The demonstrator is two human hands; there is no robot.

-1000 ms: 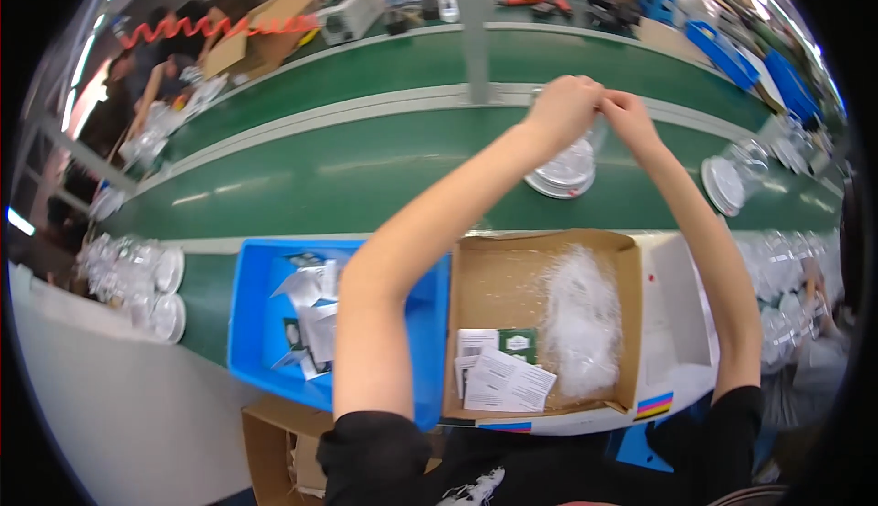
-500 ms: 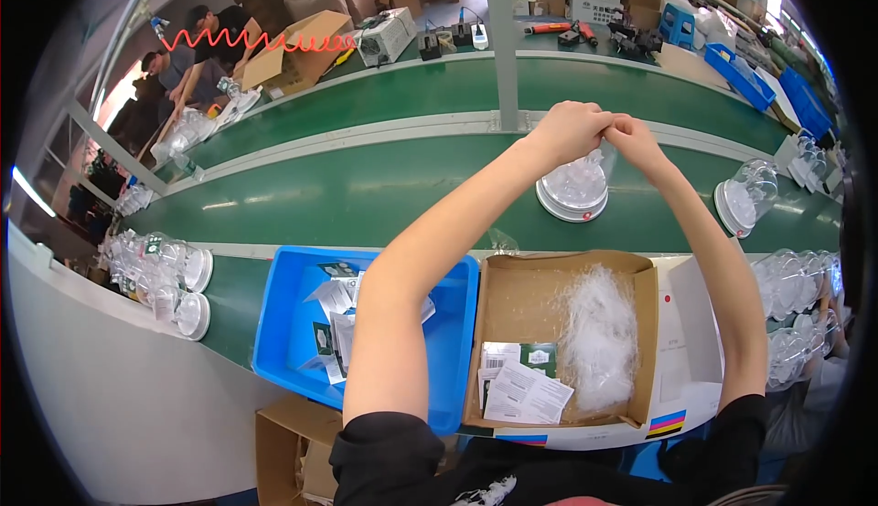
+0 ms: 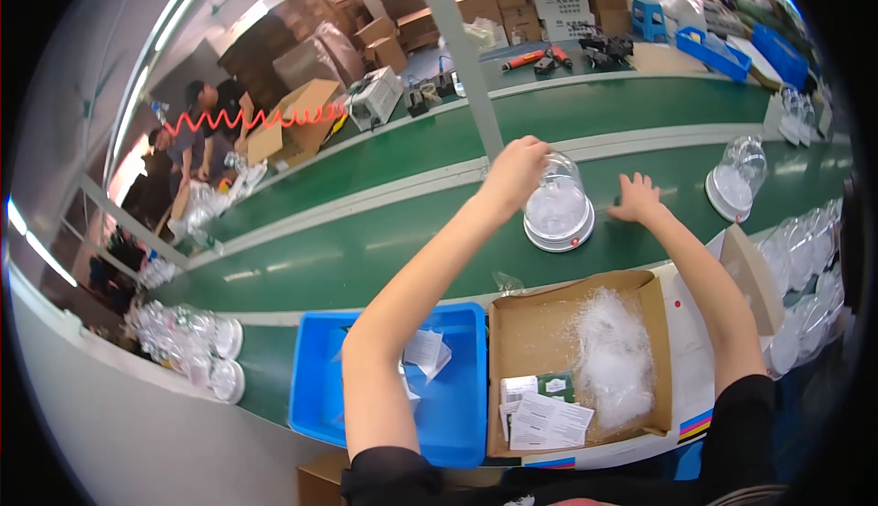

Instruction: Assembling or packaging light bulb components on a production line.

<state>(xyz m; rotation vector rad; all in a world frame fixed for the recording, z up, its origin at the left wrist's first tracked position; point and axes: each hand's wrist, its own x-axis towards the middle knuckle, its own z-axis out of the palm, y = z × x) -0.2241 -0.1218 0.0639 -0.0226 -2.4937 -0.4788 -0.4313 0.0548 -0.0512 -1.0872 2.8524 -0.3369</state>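
A clear plastic dome [image 3: 560, 197] stands upright on a round white base on the green conveyor belt, with white filling inside it. My left hand [image 3: 519, 175] is at the dome's upper left side, its fingers curled against the plastic. To the right of the dome, my right hand [image 3: 637, 199] is held just over the belt with its fingers spread and nothing in them. Farther right on the belt stands a second clear dome [image 3: 736, 177] on a white base, slightly tilted in the picture.
Nearest me are a blue bin [image 3: 457, 442] holding folded leaflets and a cardboard tray [image 3: 530, 341] with leaflets and white shredded filling [image 3: 615, 360]. More clear domes crowd the left [image 3: 187, 337] and right [image 3: 805, 259]. A metal post [image 3: 462, 58] rises behind the belt; people work at far left.
My hands have parted: the right has left the dome's top and opened to its right, while the left has shifted to the dome's left side. The whole view has tilted.
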